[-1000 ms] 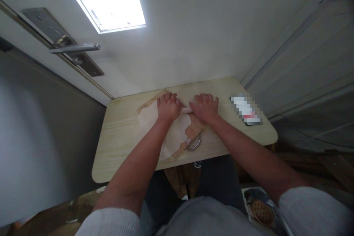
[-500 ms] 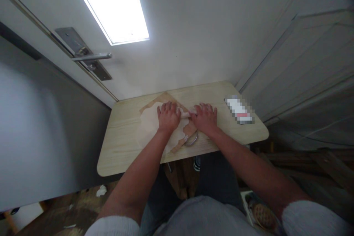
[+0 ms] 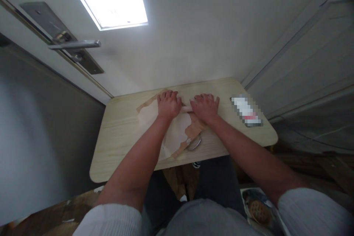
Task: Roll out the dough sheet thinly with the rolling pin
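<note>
A thin pale sheet of rolled dough (image 3: 175, 131) with a ragged edge lies over a brown board (image 3: 195, 127). Across its far right part runs a pale rolling pin (image 3: 187, 109), visible only between my hands. My left hand (image 3: 169, 105) is bent over the pin's left part, fingers pointing away from me. Over its right part lies my right hand (image 3: 205, 107), thumb toward the left. Both palms hide most of the pin. A curved metal handle (image 3: 195, 143) sticks out at the board's near right side.
Everything rests on a small light wooden table (image 3: 116, 132) with rounded corners. A phone (image 3: 247, 110), blurred out, lies at its right. Behind stands a white door with a metal lever handle (image 3: 74, 45). A container with a round brown item (image 3: 259, 211) is low at right.
My view has shifted slightly, so the table looks a bit larger. Both hands remain on the rolling pin, which sits slightly farther toward the dough's far edge.
</note>
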`<state>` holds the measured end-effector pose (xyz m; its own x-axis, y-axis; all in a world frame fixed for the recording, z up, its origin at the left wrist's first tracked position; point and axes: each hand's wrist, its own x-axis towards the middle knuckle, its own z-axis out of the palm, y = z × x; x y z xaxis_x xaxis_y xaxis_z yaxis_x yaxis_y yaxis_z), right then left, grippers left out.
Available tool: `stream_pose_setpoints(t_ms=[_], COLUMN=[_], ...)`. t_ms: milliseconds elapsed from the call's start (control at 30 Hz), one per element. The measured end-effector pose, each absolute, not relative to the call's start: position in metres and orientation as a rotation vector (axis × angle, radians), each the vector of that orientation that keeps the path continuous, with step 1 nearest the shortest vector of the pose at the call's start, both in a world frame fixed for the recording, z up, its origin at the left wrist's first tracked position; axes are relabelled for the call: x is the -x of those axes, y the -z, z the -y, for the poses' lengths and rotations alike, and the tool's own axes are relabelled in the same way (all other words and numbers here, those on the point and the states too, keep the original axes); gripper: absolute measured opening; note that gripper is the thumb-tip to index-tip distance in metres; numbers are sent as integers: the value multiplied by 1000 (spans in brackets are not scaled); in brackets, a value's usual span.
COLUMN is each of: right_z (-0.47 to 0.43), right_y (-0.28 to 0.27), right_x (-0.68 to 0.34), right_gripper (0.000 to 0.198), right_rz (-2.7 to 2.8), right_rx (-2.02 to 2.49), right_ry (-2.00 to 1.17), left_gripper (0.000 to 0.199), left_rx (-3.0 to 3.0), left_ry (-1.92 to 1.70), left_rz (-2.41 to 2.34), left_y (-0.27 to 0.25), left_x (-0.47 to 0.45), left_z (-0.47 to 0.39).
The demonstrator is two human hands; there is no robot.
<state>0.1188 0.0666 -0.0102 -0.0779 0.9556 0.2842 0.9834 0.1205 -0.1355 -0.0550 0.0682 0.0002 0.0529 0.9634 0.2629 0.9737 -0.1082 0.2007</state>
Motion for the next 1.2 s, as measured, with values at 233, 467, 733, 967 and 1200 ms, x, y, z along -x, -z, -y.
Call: stream_pose_setpoints(t_ms=[233,467,733,967,1200], right_z=[-89,-102,-72,-27,9], right_y=[7,7,4,5,5], right_x=[-116,-117,-117,-122,-130], right_gripper=[53,55,50,52,56], right_rz=[2155,2145,2134,2131,2170], right_rx=[1954,1975,1942,1927,1862], right_ry=[96,22,102,77,30], left_gripper=[42,43,43,39,41], left_rx=[2265,2310,2253,2231,2238], left_ry=[506,477,516,504,509], left_rz=[2078,2087,2052,2008,1989], left_y=[2,0,3,1,1], left_x=[57,57,55,51,52], left_z=[-93,-103,-77,-37,-20])
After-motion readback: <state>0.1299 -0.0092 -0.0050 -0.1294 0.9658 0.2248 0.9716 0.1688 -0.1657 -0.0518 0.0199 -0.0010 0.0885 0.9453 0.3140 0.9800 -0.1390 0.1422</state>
